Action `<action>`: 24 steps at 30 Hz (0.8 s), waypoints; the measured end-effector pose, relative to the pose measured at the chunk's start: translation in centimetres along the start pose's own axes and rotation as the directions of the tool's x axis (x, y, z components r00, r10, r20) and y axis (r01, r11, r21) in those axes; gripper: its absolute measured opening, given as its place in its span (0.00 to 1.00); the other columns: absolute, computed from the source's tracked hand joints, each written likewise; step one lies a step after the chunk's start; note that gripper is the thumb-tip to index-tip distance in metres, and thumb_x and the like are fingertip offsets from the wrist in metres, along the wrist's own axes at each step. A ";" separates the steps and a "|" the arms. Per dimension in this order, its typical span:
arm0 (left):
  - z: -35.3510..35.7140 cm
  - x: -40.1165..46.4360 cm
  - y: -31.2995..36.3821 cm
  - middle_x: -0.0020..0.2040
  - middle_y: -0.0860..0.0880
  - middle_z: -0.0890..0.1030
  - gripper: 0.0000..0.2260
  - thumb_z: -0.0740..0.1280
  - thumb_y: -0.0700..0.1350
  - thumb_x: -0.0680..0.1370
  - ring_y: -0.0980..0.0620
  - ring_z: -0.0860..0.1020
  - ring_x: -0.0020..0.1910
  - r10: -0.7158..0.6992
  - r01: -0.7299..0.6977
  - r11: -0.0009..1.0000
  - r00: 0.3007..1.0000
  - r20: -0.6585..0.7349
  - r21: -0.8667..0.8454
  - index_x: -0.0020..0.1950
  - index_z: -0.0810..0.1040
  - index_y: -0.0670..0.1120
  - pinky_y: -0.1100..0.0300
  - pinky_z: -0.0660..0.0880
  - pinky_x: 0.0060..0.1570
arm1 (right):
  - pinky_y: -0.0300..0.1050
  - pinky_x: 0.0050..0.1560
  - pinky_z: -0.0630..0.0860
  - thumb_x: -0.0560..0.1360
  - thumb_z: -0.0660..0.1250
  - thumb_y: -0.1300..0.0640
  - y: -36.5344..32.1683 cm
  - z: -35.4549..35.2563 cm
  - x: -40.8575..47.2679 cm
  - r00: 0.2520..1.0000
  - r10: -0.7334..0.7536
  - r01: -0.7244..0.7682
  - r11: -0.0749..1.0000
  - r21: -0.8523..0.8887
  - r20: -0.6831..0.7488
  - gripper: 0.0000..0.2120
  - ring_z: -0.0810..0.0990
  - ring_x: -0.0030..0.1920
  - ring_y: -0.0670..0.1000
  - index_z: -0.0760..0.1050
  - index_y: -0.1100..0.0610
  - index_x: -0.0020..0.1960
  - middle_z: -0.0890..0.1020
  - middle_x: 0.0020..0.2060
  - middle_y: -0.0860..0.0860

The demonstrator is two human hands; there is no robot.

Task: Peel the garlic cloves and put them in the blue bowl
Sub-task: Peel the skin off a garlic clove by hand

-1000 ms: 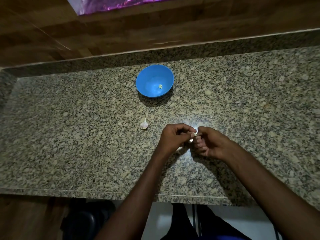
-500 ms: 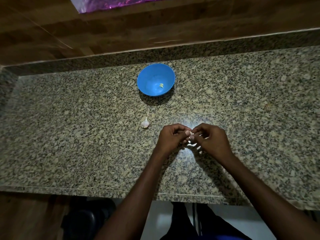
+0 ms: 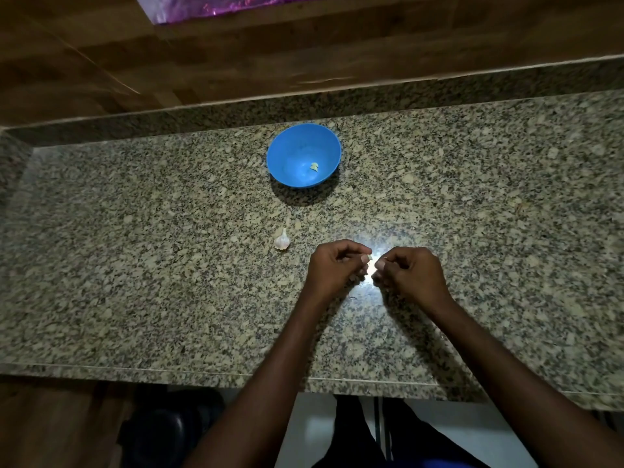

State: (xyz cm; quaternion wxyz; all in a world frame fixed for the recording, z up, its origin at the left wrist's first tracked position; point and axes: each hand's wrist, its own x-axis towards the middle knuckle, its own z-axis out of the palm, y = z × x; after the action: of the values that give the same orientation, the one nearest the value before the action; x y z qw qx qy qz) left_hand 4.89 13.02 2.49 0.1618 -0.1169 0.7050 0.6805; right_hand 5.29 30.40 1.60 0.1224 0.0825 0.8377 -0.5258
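Your left hand (image 3: 334, 268) pinched a small garlic clove (image 3: 369, 257) at its fingertips, low over the granite counter (image 3: 135, 282); your right hand (image 3: 410, 273) sat curled just at its 3 o'clock, what it gripped I couldn't tell; the blue bowl (image 3: 303, 155) stood at 12 o'clock, one peeled clove (image 3: 314, 167) inside; a garlic bulb (image 3: 282, 240) lay at 10 o'clock.

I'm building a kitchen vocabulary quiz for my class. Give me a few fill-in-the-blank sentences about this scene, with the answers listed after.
1. The bowl on the counter is coloured ____.
2. One peeled clove lies ____ the bowl.
3. The garlic bulb sits on the counter, between the bowl and the ____ hand.
4. The right hand and the left hand pinch a small garlic ____ between them.

Answers: blue; inside; left; clove
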 end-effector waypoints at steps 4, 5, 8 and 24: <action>0.0 1.2 -0.4 0.40 0.37 0.84 0.06 0.69 0.36 0.78 0.44 0.82 0.36 0.004 -0.001 0.998 0.999 -0.050 0.065 0.49 0.85 0.43 0.51 0.79 0.37 | 0.51 0.44 0.84 0.75 0.72 0.59 0.5 0.2 0.5 0.997 0.051 -0.052 0.999 -0.013 -0.060 0.07 0.85 0.33 0.45 0.84 0.54 0.38 0.85 0.30 0.48; 0.0 1.7 -0.3 0.39 0.39 0.85 0.06 0.69 0.36 0.78 0.46 0.80 0.34 0.010 -0.002 0.995 0.997 -0.078 0.096 0.48 0.86 0.44 0.54 0.78 0.36 | 0.47 0.44 0.84 0.75 0.73 0.59 0.6 0.3 0.7 0.996 0.043 -0.047 0.998 -0.044 -0.082 0.07 0.85 0.33 0.44 0.84 0.53 0.39 0.85 0.31 0.47; 0.4 3.7 0.0 0.36 0.47 0.85 0.07 0.71 0.37 0.74 0.49 0.82 0.33 0.090 -0.043 0.958 0.983 -0.159 0.283 0.46 0.87 0.47 0.55 0.80 0.35 | 0.33 0.37 0.77 0.75 0.72 0.59 0.8 0.3 1.2 0.990 0.020 -0.044 0.984 -0.171 -0.137 0.05 0.83 0.35 0.43 0.85 0.52 0.43 0.86 0.35 0.47; -1.3 3.0 -4.3 0.61 0.45 0.80 0.15 0.60 0.41 0.80 0.47 0.75 0.62 0.457 -0.212 0.659 0.875 -0.161 0.722 0.65 0.79 0.42 0.51 0.72 0.63 | 0.47 0.42 0.71 0.74 0.66 0.67 0.8 -1.6 4.9 0.920 -0.373 0.270 0.827 -0.493 -0.122 0.04 0.77 0.44 0.56 0.77 0.61 0.47 0.80 0.42 0.54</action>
State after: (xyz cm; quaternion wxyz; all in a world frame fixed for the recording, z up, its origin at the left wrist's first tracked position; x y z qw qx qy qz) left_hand 3.74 11.69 -2.63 -0.0565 -0.0268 0.9307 0.3605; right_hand 0.60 32.24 0.19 -0.0426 -0.0364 0.9491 -0.3099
